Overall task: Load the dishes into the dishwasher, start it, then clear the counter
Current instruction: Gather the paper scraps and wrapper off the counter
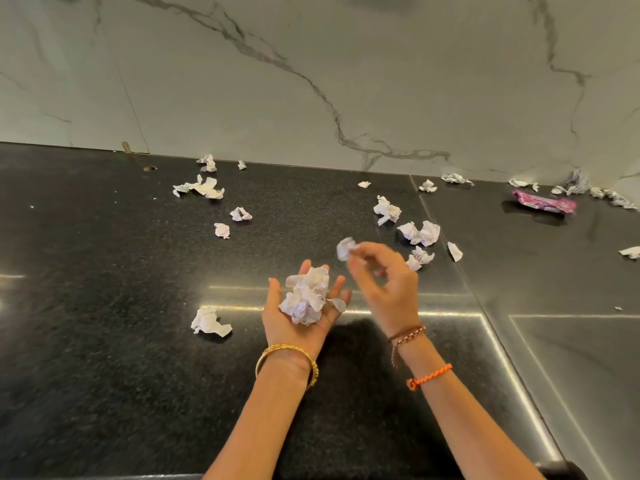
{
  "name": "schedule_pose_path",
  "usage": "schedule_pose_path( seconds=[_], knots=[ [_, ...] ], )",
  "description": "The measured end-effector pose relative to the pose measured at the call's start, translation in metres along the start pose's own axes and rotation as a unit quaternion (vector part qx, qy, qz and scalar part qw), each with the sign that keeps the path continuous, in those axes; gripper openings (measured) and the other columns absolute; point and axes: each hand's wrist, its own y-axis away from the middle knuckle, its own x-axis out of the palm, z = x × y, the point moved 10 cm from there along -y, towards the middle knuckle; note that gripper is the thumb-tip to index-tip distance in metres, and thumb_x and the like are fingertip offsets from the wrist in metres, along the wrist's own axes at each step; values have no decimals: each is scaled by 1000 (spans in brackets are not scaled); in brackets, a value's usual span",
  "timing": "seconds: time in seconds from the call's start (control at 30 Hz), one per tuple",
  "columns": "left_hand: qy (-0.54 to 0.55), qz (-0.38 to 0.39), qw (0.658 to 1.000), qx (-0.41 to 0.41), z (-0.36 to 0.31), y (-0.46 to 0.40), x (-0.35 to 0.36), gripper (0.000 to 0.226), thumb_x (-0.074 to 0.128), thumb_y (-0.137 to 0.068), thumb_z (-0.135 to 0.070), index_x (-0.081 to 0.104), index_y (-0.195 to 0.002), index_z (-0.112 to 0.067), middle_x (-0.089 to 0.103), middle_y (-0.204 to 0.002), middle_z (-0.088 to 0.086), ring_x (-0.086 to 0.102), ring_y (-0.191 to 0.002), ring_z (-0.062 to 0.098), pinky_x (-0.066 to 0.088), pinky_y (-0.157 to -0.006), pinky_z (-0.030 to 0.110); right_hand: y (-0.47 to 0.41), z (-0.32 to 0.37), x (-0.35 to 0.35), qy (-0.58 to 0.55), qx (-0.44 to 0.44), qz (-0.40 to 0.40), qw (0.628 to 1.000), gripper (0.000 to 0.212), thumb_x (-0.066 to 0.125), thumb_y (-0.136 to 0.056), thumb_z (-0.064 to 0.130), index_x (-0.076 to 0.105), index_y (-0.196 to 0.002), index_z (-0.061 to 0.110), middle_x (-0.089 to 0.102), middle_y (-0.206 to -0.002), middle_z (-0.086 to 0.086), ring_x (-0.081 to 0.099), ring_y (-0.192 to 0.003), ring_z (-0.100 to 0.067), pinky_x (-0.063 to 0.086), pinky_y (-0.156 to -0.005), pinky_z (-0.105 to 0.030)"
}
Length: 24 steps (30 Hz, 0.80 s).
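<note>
My left hand (294,322) is held palm up over the black counter (104,341), cupping a pile of crumpled white paper scraps (306,299). Just right of it, my right hand (388,289) pinches one crumpled paper ball (346,248) in its fingertips, a little above the counter. Several more crumpled scraps lie scattered on the counter: one near my left hand (209,320), a group at the back left (202,188), and a cluster beyond my right hand (420,233).
A pink and purple wrapper (543,201) lies at the back right among more paper bits (575,185). A marble wall (311,81) bounds the counter's far edge. A seam (446,244) splits the counter, with a greyer slab on the right.
</note>
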Motion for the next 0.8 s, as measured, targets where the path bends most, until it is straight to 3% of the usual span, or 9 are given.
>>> schedule_pose_path(
  seconds=[0.1, 0.17, 0.27, 0.37, 0.43, 0.57, 0.67, 0.73, 0.8],
  knots=[
    [-32, 3, 999, 1, 0, 0, 2, 48, 32, -93, -51, 61, -108, -15, 64, -106, 16, 63, -92, 29, 55, -69, 48, 20, 14, 37, 171, -110, 103, 974, 22, 52, -80, 39, 70, -76, 27, 67, -81, 15, 55, -87, -10, 38, -80, -28],
    [-26, 3, 1000, 11, -3, 3, 1, 45, 34, -94, -48, 62, -105, -14, 63, -106, 16, 66, -86, 27, 56, -66, 44, 27, 10, 45, 186, -102, 102, 972, 27, 49, -82, 38, 72, -75, 25, 68, -85, 12, 55, -90, -18, 43, -78, -38],
    [-32, 0, 999, 14, -8, 8, 3, 41, 37, -94, -45, 63, -102, -13, 68, -96, 15, 69, -76, 27, 56, -66, 43, 17, 13, 29, 72, -42, 38, 996, 31, 43, -87, 35, 71, -82, 24, 65, -92, 9, 54, -95, -12, 34, -89, -24],
    [27, 2, 999, 34, -33, 17, 2, 40, 40, -93, -42, 64, -99, -10, 67, -94, 17, 65, -81, 32, 56, -63, 41, 3, 12, 18, -96, 30, -35, 994, 19, 47, -89, 24, 65, -86, 25, 61, -91, 7, 54, -86, 0, 39, -79, -12],
    [50, -5, 996, 67, -59, 23, -1, 39, 39, -93, -39, 62, -98, -9, 67, -91, 18, 62, -83, 31, 56, -61, 37, 0, 2, 24, -122, 86, -37, 988, 19, 51, -90, 12, 64, -85, 26, 61, -91, 3, 54, -77, 2, 42, -69, -10],
    [33, -29, 985, 169, -120, 40, -11, 38, 35, -96, -38, 61, -98, -10, 65, -94, 14, 61, -85, 25, 56, -61, 28, 22, -5, 101, -23, 121, 207, 970, 18, 66, -82, 12, 65, -97, 21, 58, -98, 3, 56, -77, -5, 46, -75, -11],
    [35, -39, 973, 225, -157, 54, -18, 35, 35, -96, -36, 60, -99, -11, 63, -98, 13, 61, -86, 23, 56, -62, 25, 47, 28, 155, 22, -6, 326, 945, 36, 69, -79, 29, 62, -114, 20, 57, -107, 6, 52, -92, -4, 34, -83, -6],
    [35, -45, 966, 253, -176, 60, -22, 34, 36, -96, -35, 60, -100, -11, 61, -103, 14, 60, -90, 25, 56, -65, 31, 62, 48, 182, 64, -94, 369, 922, 37, 64, -83, 33, 60, -118, 22, 58, -116, 1, 49, -104, -13, 32, -88, -17],
    [40, -50, 963, 262, -189, 62, -27, 33, 37, -95, -35, 59, -102, -11, 57, -109, 15, 58, -94, 27, 56, -68, 37, 69, 58, 194, 82, -139, 375, 913, 26, 61, -86, 25, 64, -111, 17, 60, -113, -6, 50, -102, -21, 35, -87, -26]
  ],
)
